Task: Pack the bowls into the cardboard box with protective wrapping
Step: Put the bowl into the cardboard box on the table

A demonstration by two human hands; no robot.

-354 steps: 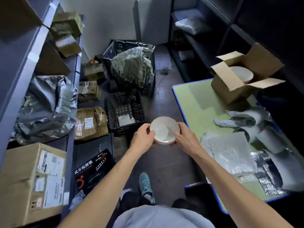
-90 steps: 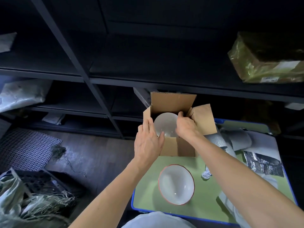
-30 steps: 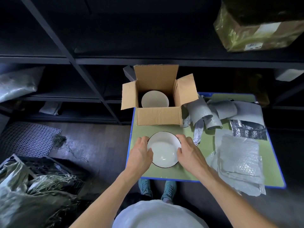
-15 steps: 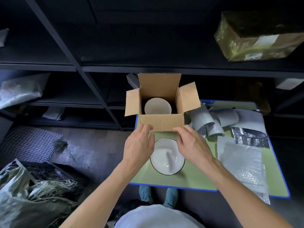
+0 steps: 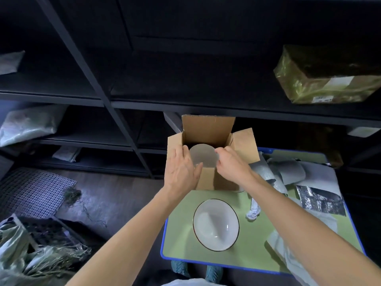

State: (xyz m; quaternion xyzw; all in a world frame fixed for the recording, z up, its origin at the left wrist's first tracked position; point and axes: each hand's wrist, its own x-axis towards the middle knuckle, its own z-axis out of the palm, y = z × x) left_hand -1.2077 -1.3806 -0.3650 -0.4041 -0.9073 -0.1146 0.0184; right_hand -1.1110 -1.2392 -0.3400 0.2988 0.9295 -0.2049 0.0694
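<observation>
An open cardboard box stands at the far left corner of the green table. Inside it a pale bowl stands tilted on edge, its lower part hidden by the box's front wall. My left hand grips the bowl's left rim between fingers and thumb. My right hand holds the right rim with curled fingers. A second white bowl with a dark rim sits upright on the table in front of the box, untouched.
Grey foam wraps, a silver foil sheet and bubble wrap lie on the table's right side. Dark metal shelving runs behind, with a wrapped parcel up right. A crate with straw sits on the floor at left.
Both hands have left the bowl on the table and moved up into the box, where they now hold the bowl inside. The view has shifted closer and upward.
</observation>
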